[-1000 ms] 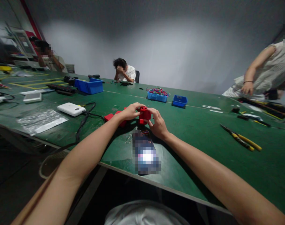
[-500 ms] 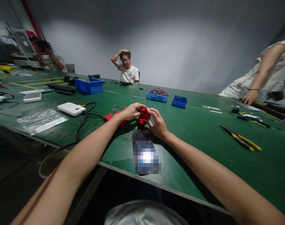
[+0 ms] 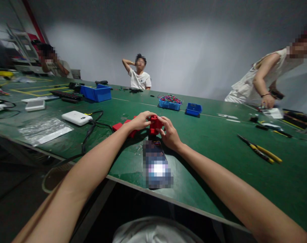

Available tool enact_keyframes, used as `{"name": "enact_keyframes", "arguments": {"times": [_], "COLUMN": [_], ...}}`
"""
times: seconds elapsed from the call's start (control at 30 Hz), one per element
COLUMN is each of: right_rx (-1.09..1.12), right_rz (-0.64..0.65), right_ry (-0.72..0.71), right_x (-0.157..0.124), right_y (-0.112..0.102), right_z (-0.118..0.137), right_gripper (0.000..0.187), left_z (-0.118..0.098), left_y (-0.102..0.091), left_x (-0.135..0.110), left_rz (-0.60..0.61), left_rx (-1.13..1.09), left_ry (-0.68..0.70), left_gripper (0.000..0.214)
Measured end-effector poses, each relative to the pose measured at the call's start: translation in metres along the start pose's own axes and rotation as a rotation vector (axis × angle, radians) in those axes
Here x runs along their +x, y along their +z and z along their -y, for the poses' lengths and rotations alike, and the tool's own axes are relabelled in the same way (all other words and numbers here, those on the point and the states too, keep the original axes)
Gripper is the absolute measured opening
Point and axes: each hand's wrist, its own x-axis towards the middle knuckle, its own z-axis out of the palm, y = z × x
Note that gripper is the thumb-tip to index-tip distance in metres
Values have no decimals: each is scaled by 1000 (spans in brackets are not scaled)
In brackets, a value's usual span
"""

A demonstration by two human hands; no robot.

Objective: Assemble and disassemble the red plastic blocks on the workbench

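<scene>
Between my two hands is a small red blocky piece [image 3: 155,126] with notched edges, just above or on the green table. My left hand [image 3: 144,120] has its fingertips closed on the piece's upper left side. My right hand [image 3: 170,132] pinches it from the right, thumb low and fingers at the top. More red blocks [image 3: 118,127] lie behind my left wrist, partly covered by it. Directly below the red piece, a phone [image 3: 157,165] with a bright blurred area lies on the table near its front edge.
Pliers with yellow handles [image 3: 261,149] lie to the right. Blue bins [image 3: 96,92] and a tray of colourful small parts [image 3: 170,102] stand farther back. At left are a white device [image 3: 77,117], black cables [image 3: 89,131] and a plastic bag [image 3: 45,131]. Several people are around the table.
My hands and the red piece look almost unmoved. The person across has leaned back, hand now behind the head. The person at right has shifted, their hand lifting off the table items.
</scene>
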Motion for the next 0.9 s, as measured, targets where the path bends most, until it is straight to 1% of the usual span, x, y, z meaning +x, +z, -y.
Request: {"name": "enact_keyframes", "arguments": {"times": [0.13,0.33,0.53,0.67,0.8,0.9], "right_rx": [-23,0,-43,-25,-59,-42], "right_rz": [15,-15,58,34,57,41], "right_ry": [-19,-4,-35,-5,-42,-17], "right_x": [0,0,2,4,3,2], "right_y": [1,2,-2,-1,2,3], "right_z": [1,0,6,10,9,8], "right_gripper": [53,52,53,53,54,57], "left_z": [-1,-1,-4,-6,-8,-7], "left_y": [0,0,0,-1,-2,-2], "left_x": [0,0,1,0,0,0], "left_rz": [3,4,-5,-3,-3,-5], "left_rx": [11,5,24,29,28,24], "left_ry": [6,2,37,24,32,25], "left_gripper": [41,40,39,39,37,37]}}
